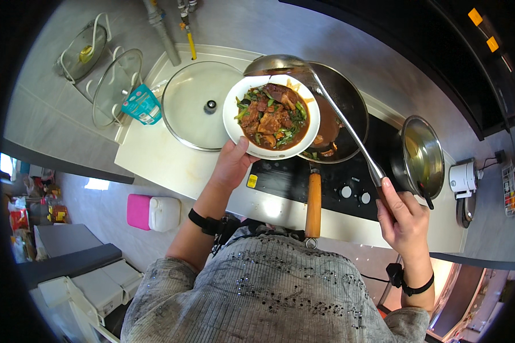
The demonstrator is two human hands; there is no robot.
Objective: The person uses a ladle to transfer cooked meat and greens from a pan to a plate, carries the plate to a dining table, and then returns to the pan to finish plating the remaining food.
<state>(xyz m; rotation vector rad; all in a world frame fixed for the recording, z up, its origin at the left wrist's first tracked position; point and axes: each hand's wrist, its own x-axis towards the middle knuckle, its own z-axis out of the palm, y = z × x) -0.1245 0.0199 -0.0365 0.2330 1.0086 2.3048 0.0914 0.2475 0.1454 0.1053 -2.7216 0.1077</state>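
My left hand [234, 165] grips the near rim of a white bowl [279, 153], thumb on top. Chunks of braised meat with green vegetables [272, 120] lie in brown sauce inside it. The fingers of my right hand [405, 218] are closed around the handle of a metal ladle [279, 64], whose head hangs over the bowl's far edge. Partly behind the bowl, a dark wok [352, 100] rests on the black gas hob [283, 178]. Brown sauce and a few food pieces remain visible in the wok. Its wooden handle [313, 206] points toward me.
A large glass lid [189, 103] lies on the counter [154, 150] left of the bowl, near a teal pouch [141, 105]. Two more lids [118, 90] hang in wall racks. At the right stand a steel pot [422, 150] and a white appliance [462, 178].
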